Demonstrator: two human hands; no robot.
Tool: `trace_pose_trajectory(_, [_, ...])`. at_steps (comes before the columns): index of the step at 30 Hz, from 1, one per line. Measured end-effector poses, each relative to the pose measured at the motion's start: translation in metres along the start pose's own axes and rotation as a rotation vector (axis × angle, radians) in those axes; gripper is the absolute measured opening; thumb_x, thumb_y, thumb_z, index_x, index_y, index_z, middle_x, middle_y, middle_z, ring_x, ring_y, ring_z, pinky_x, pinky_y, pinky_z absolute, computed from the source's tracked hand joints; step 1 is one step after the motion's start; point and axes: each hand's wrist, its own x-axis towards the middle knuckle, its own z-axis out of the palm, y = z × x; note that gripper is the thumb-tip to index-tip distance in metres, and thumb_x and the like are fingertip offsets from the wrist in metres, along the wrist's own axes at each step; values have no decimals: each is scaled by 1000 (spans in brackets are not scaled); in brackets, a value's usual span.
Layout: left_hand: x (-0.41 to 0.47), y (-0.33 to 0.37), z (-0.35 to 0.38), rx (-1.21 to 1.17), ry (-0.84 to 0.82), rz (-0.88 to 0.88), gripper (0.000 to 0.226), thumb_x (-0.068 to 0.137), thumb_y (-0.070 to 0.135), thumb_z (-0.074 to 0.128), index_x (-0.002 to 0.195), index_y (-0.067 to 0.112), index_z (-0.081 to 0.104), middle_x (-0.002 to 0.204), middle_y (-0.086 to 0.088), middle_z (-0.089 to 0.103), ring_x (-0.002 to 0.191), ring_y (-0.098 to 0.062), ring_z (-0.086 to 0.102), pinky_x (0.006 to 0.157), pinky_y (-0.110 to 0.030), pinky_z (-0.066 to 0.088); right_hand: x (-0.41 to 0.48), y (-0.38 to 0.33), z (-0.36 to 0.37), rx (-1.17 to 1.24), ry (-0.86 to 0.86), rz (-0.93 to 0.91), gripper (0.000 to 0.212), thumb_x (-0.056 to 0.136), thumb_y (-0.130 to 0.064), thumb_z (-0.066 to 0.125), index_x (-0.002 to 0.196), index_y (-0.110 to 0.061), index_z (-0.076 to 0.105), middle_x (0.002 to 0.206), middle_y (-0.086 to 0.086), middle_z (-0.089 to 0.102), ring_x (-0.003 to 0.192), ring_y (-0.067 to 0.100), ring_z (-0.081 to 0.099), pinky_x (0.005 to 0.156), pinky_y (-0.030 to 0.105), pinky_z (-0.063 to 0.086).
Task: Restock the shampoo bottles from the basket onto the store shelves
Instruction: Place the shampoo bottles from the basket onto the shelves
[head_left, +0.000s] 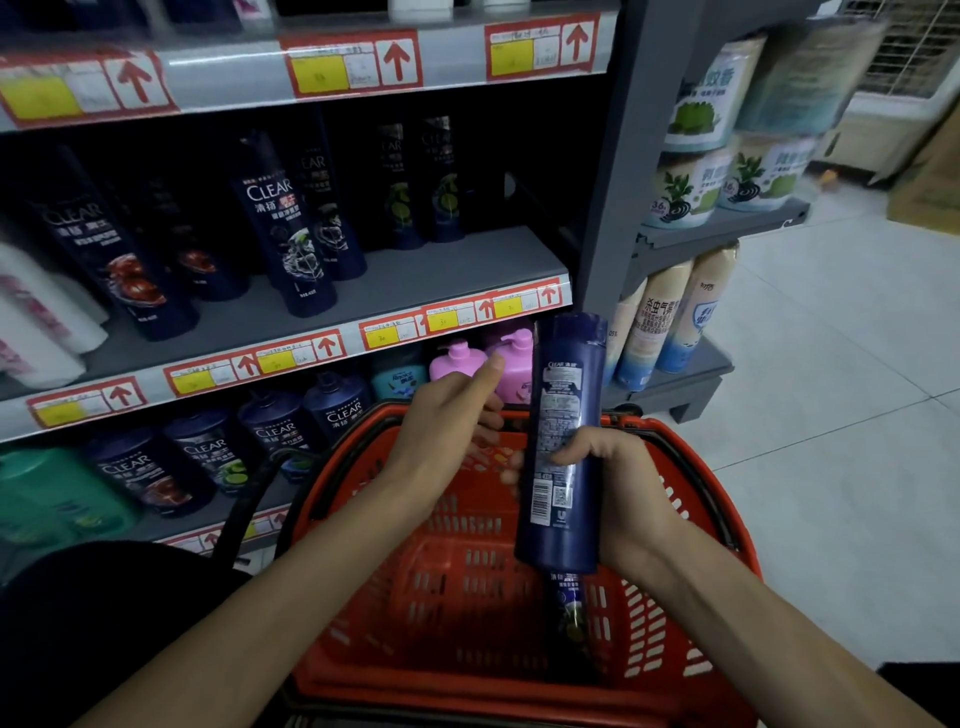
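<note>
Our right hand grips a dark blue Clear shampoo bottle upright above the red basket, its back label and barcode facing us. Our left hand holds nothing just beside it, thumb raised. A second dark bottle lies in the basket. Clear bottles stand on the grey shelf ahead, with pink pump bottles on the shelf below.

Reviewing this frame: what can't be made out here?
Head view, the only one:
The front label of the held bottle faces away; only its back label shows, with the right hand around its middle.
The second bottle in the basket is mostly hidden behind the held bottle.
The price tags are too blurred to read.
The top-shelf products are cut off by the upper edge.
</note>
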Motion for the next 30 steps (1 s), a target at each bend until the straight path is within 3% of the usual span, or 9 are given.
trace_pose_trajectory(4, [-5, -1, -7, 23, 1, 112, 51, 91, 61, 65, 85, 11, 71, 60, 10, 58, 61, -13, 58, 70, -41, 49, -1, -4, 12, -15, -3, -50, 26, 76, -3, 48, 95, -1, 67, 91, 22, 67, 82, 35, 65, 74, 36, 51])
trace_pose_trajectory(10, [-15, 11, -21, 105, -46, 203, 24, 95, 53, 65, 95, 31, 76, 88, 10, 73, 84, -6, 69, 90, -38, 55, 4, -8, 32, -215, 39, -157, 27, 81, -17, 55, 103, -6, 66, 84, 13, 64, 74, 27, 61, 72, 37, 49])
trace_pose_trajectory(12, [-18, 13, -23, 96, -56, 181, 30, 94, 58, 64, 108, 34, 74, 98, 9, 76, 90, -3, 72, 95, -41, 57, 11, -6, 38, -322, 46, -210, 32, 90, -28, 50, 111, -12, 67, 92, 13, 71, 84, 28, 66, 80, 42, 52])
trace_pose_trajectory(14, [-19, 13, -25, 55, -52, 162, 38, 91, 61, 66, 117, 34, 72, 102, 7, 78, 96, -6, 74, 98, -47, 57, 18, -4, 45, -452, 62, -262, 33, 101, -33, 46, 125, -17, 62, 116, 13, 71, 103, 25, 67, 91, 40, 52])
trace_pose_trajectory(16, [-20, 15, -26, -7, -44, 153, 39, 93, 53, 70, 124, 30, 70, 102, 4, 79, 97, -8, 75, 98, -46, 58, 22, -4, 51, -535, 62, -331, 29, 105, -35, 50, 130, -22, 56, 120, 4, 69, 106, 14, 68, 85, 30, 53])
trace_pose_trajectory(20, [-12, 20, -25, -106, 24, 153, 29, 90, 34, 78, 117, 25, 69, 95, 3, 80, 90, -6, 76, 87, -35, 59, 31, 3, 56, -742, 69, -606, 31, 99, -33, 65, 129, -33, 55, 110, -12, 71, 100, 4, 71, 86, 30, 58])
trace_pose_trajectory(23, [1, 21, -26, -155, 77, 164, 29, 89, 27, 81, 116, 22, 70, 95, 0, 80, 89, -14, 77, 82, -39, 61, 33, 0, 65, -897, 206, -770, 42, 88, -33, 77, 122, -41, 54, 101, -22, 68, 92, -3, 68, 77, 22, 57])
trace_pose_trajectory(27, [17, 26, -28, -195, 54, 201, 23, 93, 19, 76, 116, 19, 73, 98, 0, 81, 91, -16, 77, 81, -32, 61, 34, -10, 68, -967, 313, -756, 54, 80, -35, 85, 115, -44, 46, 97, -25, 59, 90, -8, 61, 69, 11, 46])
trace_pose_trajectory(30, [33, 33, -26, -228, 43, 185, 21, 95, 18, 74, 115, 15, 72, 98, -1, 81, 90, -18, 78, 83, -40, 62, 46, -19, 63, -1035, 304, -681, 47, 78, -31, 86, 100, -45, 48, 93, -23, 60, 83, -7, 61, 67, 13, 47])
